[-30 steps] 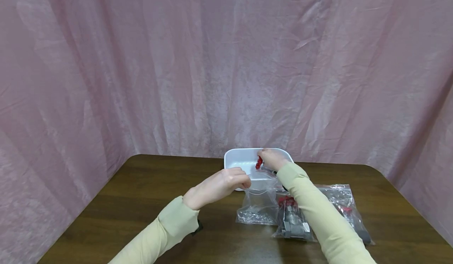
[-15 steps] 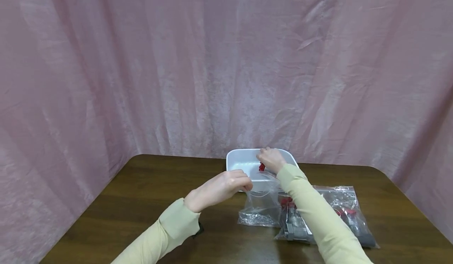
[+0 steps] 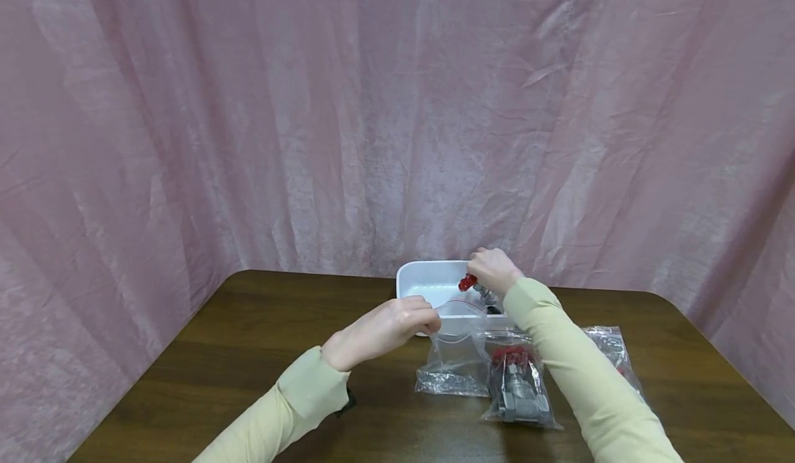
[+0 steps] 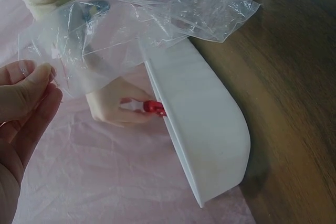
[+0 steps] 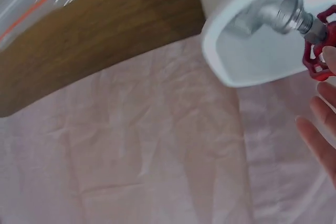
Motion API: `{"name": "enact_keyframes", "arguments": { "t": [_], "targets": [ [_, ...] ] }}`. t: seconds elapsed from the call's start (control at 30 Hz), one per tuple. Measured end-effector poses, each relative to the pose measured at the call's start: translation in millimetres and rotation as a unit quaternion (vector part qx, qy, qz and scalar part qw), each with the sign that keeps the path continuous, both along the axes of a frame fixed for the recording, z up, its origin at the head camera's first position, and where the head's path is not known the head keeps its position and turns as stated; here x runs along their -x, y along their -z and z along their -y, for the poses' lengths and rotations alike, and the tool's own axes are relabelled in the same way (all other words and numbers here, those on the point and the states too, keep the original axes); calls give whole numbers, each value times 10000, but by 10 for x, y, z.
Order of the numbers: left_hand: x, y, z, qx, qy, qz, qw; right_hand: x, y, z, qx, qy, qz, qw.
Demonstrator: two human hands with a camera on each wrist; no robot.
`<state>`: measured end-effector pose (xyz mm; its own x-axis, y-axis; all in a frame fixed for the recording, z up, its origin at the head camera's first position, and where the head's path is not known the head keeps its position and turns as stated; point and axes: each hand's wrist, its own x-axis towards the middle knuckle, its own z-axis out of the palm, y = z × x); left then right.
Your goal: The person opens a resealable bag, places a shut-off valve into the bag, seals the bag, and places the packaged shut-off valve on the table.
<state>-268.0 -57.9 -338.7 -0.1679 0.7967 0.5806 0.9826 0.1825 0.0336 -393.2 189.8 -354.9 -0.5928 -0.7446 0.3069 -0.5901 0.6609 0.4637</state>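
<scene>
My left hand [image 3: 391, 325] pinches the mouth of a clear zip bag [image 4: 110, 40] between thumb and fingers. The bag hangs open, its bottom near the table. My right hand [image 3: 493, 270] holds a metal valve by its red handwheel [image 5: 317, 66]. In the right wrist view the valve's silver body [image 5: 281, 17] is inside the white plastic tub [image 5: 212, 51]. From the left wrist view, only part of the red handwheel [image 4: 153, 107] shows above the tub wall. The bag stands in front of the tub.
A bagged valve [image 3: 518, 387] with a red handwheel lies on the wooden table [image 3: 298, 311], right of the open bag. Another clear bag [image 3: 609, 344] lies behind the right forearm, mostly hidden. A pink curtain [image 3: 385, 118] hangs close behind the table.
My right hand has moved right and slightly up, and more of the valve's metal body shows below the handwheel. My left hand stays nearly still, pinching the bag.
</scene>
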Motion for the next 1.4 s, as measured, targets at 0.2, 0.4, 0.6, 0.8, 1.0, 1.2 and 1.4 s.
{"name": "enact_keyframes", "arguments": {
  "t": [0.2, 0.4, 0.6, 0.8, 1.0, 1.2, 1.4],
  "targets": [
    [0, 6, 8, -26, -28, -88, 10000, -18, -102, -140, 246, 256, 559, 9978],
    [5, 16, 12, -38, -64, -121, 9999, -91, -137, -268, 994, 260, 1443, 9842],
    [8, 14, 7, -32, -79, -155, 9998, -120, -101, -307, 1491, 358, 2179, 9639],
    [0, 3, -12, -34, -59, -96, 9999, -147, -82, -320, 1851, 540, 2728, 9426],
    [-4, 3, -18, -25, -74, -24, 10000, -163, -74, -349, 2198, 614, 3044, 9248],
    [6, 7, -14, -52, -50, -46, 10000, -153, -81, -360, 2338, 566, 3246, 9147],
    [12, 8, -12, -66, -44, -61, 10000, -194, -155, -363, 1866, 184, 2974, 9362]
  ]
}}
